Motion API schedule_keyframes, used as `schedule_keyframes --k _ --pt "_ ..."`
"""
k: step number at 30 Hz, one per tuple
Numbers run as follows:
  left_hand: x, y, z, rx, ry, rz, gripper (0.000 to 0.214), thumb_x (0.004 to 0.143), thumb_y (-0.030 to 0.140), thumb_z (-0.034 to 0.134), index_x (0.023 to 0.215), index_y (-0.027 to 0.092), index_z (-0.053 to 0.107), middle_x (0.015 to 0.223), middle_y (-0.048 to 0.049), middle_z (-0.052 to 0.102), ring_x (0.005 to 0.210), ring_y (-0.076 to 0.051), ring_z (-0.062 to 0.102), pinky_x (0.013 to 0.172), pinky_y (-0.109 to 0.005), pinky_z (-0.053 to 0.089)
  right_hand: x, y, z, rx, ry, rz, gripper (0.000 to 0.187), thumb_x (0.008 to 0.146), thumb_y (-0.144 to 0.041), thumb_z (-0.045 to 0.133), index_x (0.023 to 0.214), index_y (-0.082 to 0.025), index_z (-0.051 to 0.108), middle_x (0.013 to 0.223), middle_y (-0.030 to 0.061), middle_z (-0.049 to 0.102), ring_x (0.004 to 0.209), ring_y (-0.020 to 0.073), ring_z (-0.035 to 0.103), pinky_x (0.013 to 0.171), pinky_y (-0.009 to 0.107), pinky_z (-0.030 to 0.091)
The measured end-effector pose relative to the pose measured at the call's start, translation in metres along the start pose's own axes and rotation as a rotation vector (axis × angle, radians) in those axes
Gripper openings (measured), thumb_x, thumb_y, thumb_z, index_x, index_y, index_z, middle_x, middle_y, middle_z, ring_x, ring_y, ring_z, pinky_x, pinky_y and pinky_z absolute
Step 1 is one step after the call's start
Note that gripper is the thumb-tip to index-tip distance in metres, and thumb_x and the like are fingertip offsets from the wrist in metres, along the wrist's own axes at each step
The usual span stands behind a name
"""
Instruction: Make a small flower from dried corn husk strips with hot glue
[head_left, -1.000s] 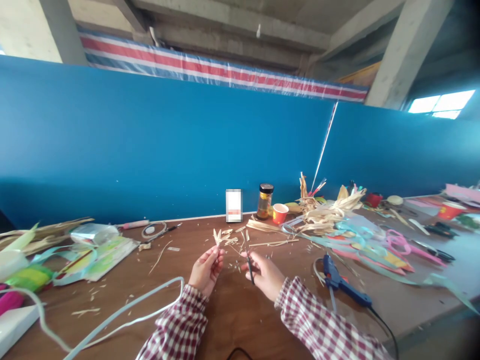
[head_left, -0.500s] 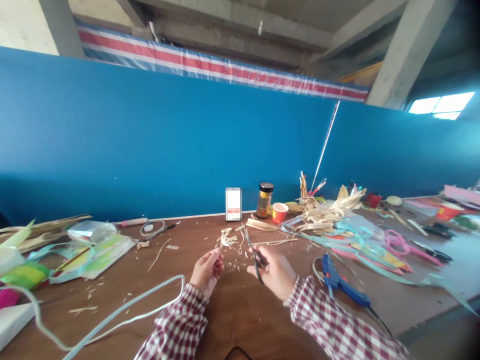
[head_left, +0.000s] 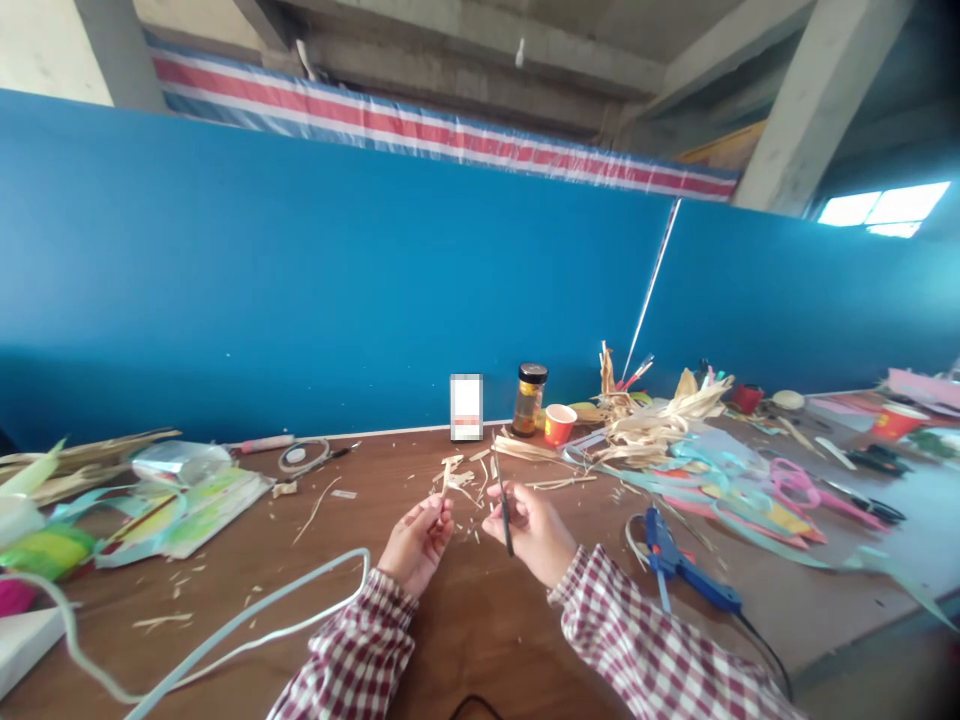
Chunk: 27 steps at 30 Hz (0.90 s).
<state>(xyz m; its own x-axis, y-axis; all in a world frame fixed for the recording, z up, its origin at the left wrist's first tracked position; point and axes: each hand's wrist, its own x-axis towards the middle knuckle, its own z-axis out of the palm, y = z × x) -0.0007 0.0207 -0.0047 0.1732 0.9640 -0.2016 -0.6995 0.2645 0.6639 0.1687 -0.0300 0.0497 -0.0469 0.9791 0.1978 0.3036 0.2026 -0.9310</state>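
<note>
My left hand [head_left: 417,543] pinches a small pale piece of dried husk [head_left: 445,484] and holds it upright above the brown table [head_left: 480,620]. My right hand [head_left: 531,530] is closed round dark-handled scissors [head_left: 502,505], blades pointing up and away, close beside the husk piece. Both wrists wear red-and-white checked sleeves. Pale husk scraps [head_left: 469,478] lie scattered on the table just beyond my hands.
A blue glue gun [head_left: 679,565] with a black cord lies right of my right hand. A pale blue strip [head_left: 247,625] loops at the left. Behind stand a glass jar [head_left: 529,400], a red paper cup [head_left: 559,425] and a husk pile [head_left: 660,425]. Coloured strips cover both sides.
My right hand has drawn back left toward the left hand, the scissors now more upright. The left hand has lifted the husk piece slightly.
</note>
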Motion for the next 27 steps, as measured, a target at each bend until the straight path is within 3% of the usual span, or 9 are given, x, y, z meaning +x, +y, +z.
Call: schedule_keyframes --k 5,8,11,14,19,23,27 --pt "0.003 -0.004 0.001 0.290 -0.039 0.153 0.025 0.058 0.024 0.077 0.076 0.012 0.065 0.068 -0.0028 0.066 0.059 -0.010 0.060 0.059 -0.021 0.052 0.011 0.000 -0.003 -0.036 0.126 -0.077 0.039 0.069 -0.027 0.065 0.105 -0.019 0.052 0.083 0.0033 0.061 0.077 0.0173 0.061 0.063 0.027 0.051" --pt "0.004 -0.007 -0.002 0.548 -0.091 0.299 0.022 0.061 0.030 0.074 0.073 0.014 0.066 0.059 0.0007 0.062 0.054 -0.010 0.056 0.056 -0.022 0.048 0.019 -0.001 -0.013 -0.082 0.156 -0.109 0.042 0.069 -0.027 0.066 0.107 -0.019 0.052 0.087 0.0039 0.060 0.078 0.0173 0.060 0.064 0.028 0.052" --pt "0.002 -0.009 -0.003 0.792 -0.210 0.420 0.017 0.068 0.030 0.067 0.074 0.014 0.067 0.057 0.0006 0.058 0.053 -0.011 0.052 0.053 -0.022 0.043 0.025 -0.004 -0.023 -0.104 0.086 -0.095 0.040 0.069 -0.027 0.065 0.106 -0.018 0.053 0.084 0.0030 0.060 0.077 0.0170 0.061 0.066 0.029 0.052" --pt "-0.004 -0.012 0.000 0.926 -0.288 0.400 0.019 0.073 0.032 0.060 0.075 0.014 0.066 0.057 -0.0005 0.058 0.054 -0.012 0.052 0.054 -0.023 0.042 0.025 -0.008 -0.028 -0.109 0.014 -0.082 0.038 0.070 -0.027 0.065 0.105 -0.017 0.053 0.081 0.0023 0.061 0.076 0.0165 0.061 0.066 0.030 0.052" --pt "-0.009 -0.012 0.005 1.032 -0.276 0.392 0.019 0.077 0.033 0.054 0.072 0.015 0.061 0.056 0.0010 0.056 0.052 -0.012 0.050 0.053 -0.023 0.040 0.014 -0.013 -0.033 -0.358 0.122 -0.227 0.039 0.072 -0.025 0.063 0.109 -0.020 0.054 0.087 0.0049 0.061 0.080 0.0186 0.059 0.063 0.029 0.050" --pt "-0.010 -0.011 0.006 1.170 -0.283 0.439 0.020 0.079 0.032 0.050 0.071 0.016 0.059 0.056 0.0010 0.054 0.052 -0.012 0.047 0.050 -0.022 0.037 0.008 -0.016 -0.035 -0.588 0.022 -0.307 0.040 0.067 -0.022 0.068 0.106 -0.022 0.059 0.086 0.0035 0.063 0.082 0.0196 0.058 0.072 0.032 0.047" --pt "-0.014 -0.014 0.009 1.319 -0.351 0.542 0.017 0.077 0.027 0.051 0.069 0.016 0.060 0.061 -0.0006 0.057 0.056 -0.012 0.047 0.053 -0.022 0.037 0.007 -0.023 -0.028 -0.692 -0.123 -0.220 0.035 0.067 -0.020 0.068 0.101 -0.024 0.062 0.078 -0.0002 0.064 0.072 0.0159 0.059 0.066 0.026 0.044"
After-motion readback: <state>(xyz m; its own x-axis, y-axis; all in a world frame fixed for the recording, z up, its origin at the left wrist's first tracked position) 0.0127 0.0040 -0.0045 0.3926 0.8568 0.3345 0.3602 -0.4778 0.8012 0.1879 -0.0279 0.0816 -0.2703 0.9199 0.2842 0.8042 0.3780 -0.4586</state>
